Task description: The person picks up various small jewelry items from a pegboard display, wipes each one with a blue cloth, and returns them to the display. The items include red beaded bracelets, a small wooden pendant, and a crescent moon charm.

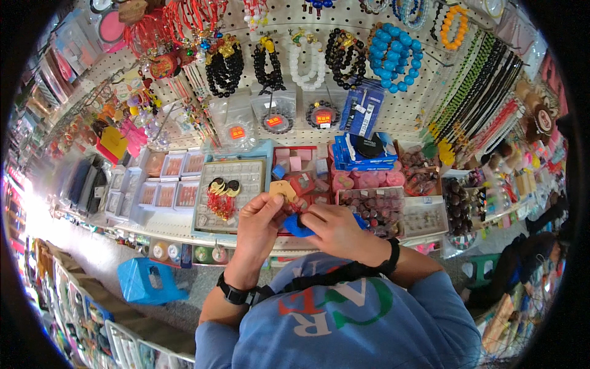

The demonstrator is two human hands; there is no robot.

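Observation:
Between the thumb and fingers of my left hand (259, 222) is a small tan tag (282, 188), perhaps of card or wood, with red cord just below it. My right hand (335, 229) grips a bright blue cloth (299, 227) close beside it; its fingers hide much of the cloth and the end of the cord. Both hands hover over the front of the display shelf. Nearby on the left, red-tasselled pendants with round black-and-gold tops (223, 187) lie on a clear-topped tray (209, 173). Under the hands is a red box (278, 152) of small pink and blue packs.
Beaded bracelets (306, 64) and cord necklaces (484, 83) hang from hooks on a white pegboard (286, 18). Right of the hands sits a box of small cosmetics (371, 205). Behind the shelf edge, a blue plastic stool (145, 281) stands on the floor at left.

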